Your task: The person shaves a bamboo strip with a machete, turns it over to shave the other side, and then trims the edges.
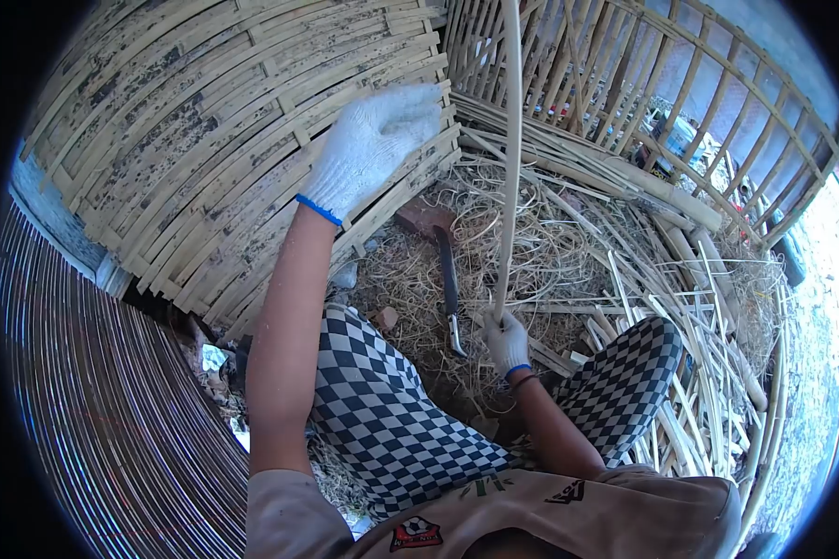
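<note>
My left hand (373, 144), in a white glove with a blue cuff, is raised in front of the woven bamboo panel (205, 121). Its fingers reach to the right, and no object shows in it. Low in front of my body, my right hand (506, 343), gloved too, is closed round the lower end of a long pale bamboo strip (512, 168). The strip rises past the top of the view. Between my knees and the panel, a tool with a dark handle (448, 279) lies on the shavings, left of my right hand.
Curly shavings (550, 233) cover the ground ahead. Cut bamboo strips (708, 401) are heaped at the right, near my checkered knee. A slatted bamboo frame (690, 88) stands at the back right, with bamboo poles (662, 186) at its foot. Dark ridged material (93, 391) fills the left.
</note>
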A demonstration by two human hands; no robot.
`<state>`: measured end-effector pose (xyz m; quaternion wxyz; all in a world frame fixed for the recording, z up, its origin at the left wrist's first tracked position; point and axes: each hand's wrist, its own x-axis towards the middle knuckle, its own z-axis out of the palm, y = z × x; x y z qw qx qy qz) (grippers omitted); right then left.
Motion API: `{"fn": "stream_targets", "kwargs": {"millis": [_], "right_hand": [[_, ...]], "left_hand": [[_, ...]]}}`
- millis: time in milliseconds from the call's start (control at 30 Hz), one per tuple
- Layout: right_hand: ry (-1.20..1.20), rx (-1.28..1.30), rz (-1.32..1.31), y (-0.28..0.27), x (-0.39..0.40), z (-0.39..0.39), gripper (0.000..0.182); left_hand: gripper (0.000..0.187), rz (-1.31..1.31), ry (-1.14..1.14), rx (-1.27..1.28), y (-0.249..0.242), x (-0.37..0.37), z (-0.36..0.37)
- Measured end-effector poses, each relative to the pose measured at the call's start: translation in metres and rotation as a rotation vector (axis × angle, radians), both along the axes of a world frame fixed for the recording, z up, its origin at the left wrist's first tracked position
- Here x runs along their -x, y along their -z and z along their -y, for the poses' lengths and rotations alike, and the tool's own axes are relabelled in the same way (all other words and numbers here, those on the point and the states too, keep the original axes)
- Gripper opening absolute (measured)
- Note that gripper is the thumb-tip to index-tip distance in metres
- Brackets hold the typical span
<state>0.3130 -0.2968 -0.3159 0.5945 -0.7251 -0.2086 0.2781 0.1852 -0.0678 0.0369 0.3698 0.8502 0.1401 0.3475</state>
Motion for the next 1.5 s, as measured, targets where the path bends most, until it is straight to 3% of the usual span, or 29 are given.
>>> {"fn": "stream_targets", "kwargs": {"millis": [133, 267, 400, 467, 500, 567, 667, 733, 800, 867, 933, 1033, 1133, 1200, 1267, 1333, 1367, 1467, 1500], "right_hand": [[0.084, -0.089, 0.101, -0.043, -0.082, 0.0, 0.014], [0.282, 0.0, 0.672, -0.084, -0.201, 0.002, 0.015], [0.497, -0.005, 1.052, -0.15, -0.312, -0.01, 0.023], [0.627, 0.0, 0.922, -0.17, -0.372, -0.021, 0.024], [0.571, 0.284, 1.128, -0.164, -0.435, -0.022, 0.023], [0.499, 0.549, 1.201, -0.158, -0.483, -0.016, 0.021], [0.474, 0.294, 0.817, -0.181, -0.463, -0.001, 0.021], [0.408, -0.077, 0.513, -0.182, -0.39, -0.002, 0.027], [-0.055, 0.02, 0.508, -0.164, -0.336, 0.003, 0.044], [-0.568, 0.543, 0.482, -0.192, -0.241, 0.013, 0.056], [-0.686, 0.646, 0.637, -0.172, -0.212, 0.005, 0.061], [-0.452, 0.554, 0.554, -0.179, -0.197, 0.0, 0.058], [-0.469, 0.401, 0.243, -0.197, -0.219, 0.01, 0.055], [-0.512, 0.714, 0.455, -0.232, -0.239, 0.022, 0.048], [-0.566, 0.583, 0.596, -0.19, -0.314, 0.034, 0.037], [-0.539, 0.724, 1.092, -0.142, -0.371, 0.048, 0.042], [-0.817, 1.193, 1.102, -0.11, -0.405, 0.04, 0.056], [-0.681, 1.547, 0.152, -0.05, -0.407, 0.089, 0.072], [-0.671, 1.579, 0.137, -0.051, -0.386, 0.102, 0.07]], "left_hand": [[0.046, -0.032, -0.019, -0.017, 0.004, 0.004, -0.007], [0.045, -0.018, -0.036, 0.011, 0.003, 0.012, -0.007], [0.045, -0.015, -0.05, 0.065, 0.006, 0.015, -0.011], [0.045, -0.023, -0.059, 0.073, 0.005, 0.016, -0.009], [0.045, -0.023, -0.06, 0.082, 0.005, 0.017, -0.008], [0.045, -0.023, -0.056, 0.076, 0.006, 0.018, -0.008], [0.045, -0.037, -0.049, 0.016, 0.009, 0.018, -0.012], [0.044, -0.066, -0.052, -0.031, 0.008, 0.018, -0.012], [0.044, -0.117, -0.065, -0.051, 0.004, 0.018, -0.008], [0.043, -0.178, -0.056, -0.05, 0.006, 0.016, -0.009], [0.042, -0.251, -0.027, -0.025, 0.012, 0.013, -0.014], [0.043, -0.404, -0.025, -0.121, 0.019, 0.008, -0.016], [0.042, -0.427, 0.011, -0.162, 0.017, 0.01, -0.004], [0.042, -0.463, 0.008, -0.142, 0.01, 0.011, 0.002], [0.042, -0.479, 0.024, -0.123, 0.011, 0.012, 0.007], [0.041, -0.457, 0.051, -0.122, 0.015, 0.013, 0.004], [0.04, -0.449, 0.074, -0.119, 0.02, 0.014, -0.001], [0.047, -0.466, 0.093, -0.031, 0.021, 0.014, -0.003], [0.044, -0.471, 0.093, -0.073, 0.022, 0.013, -0.004]]}}
